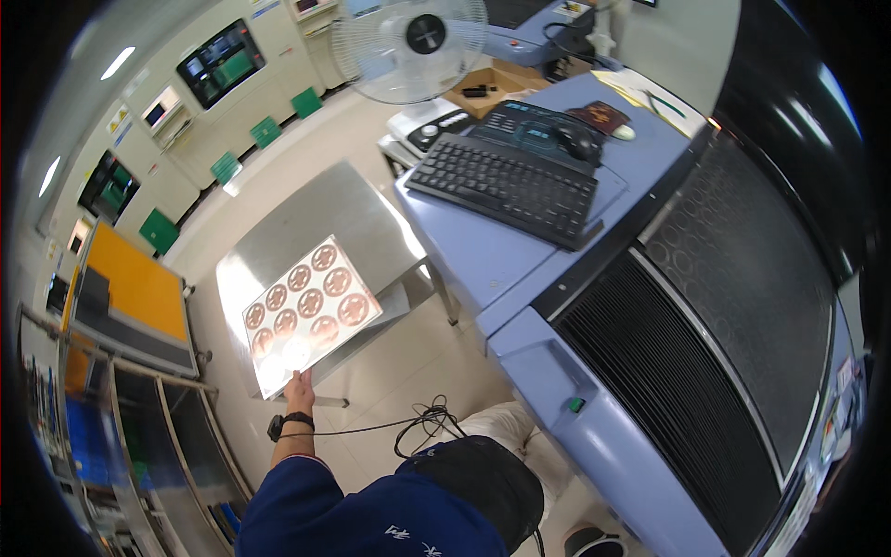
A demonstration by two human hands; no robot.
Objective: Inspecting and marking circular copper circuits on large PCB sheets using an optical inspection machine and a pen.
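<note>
My left hand is closed on the near edge of a white circuit board panel with rows of round copper-coloured patterns. Part of my grip is hidden at the panel's edge, and glare whitens the near corner. The panel lies over the top of a stainless steel table; whether it rests flat on the steel or is lifted, I cannot tell. A black watch or wristband is on my left wrist. My right hand is outside the view.
Right of the table stands a blue-grey machine with a ribbed black cover. A black keyboard and a mouse sit on it. A fan stands beyond. Shelving is at left; a coiled cable hangs near me.
</note>
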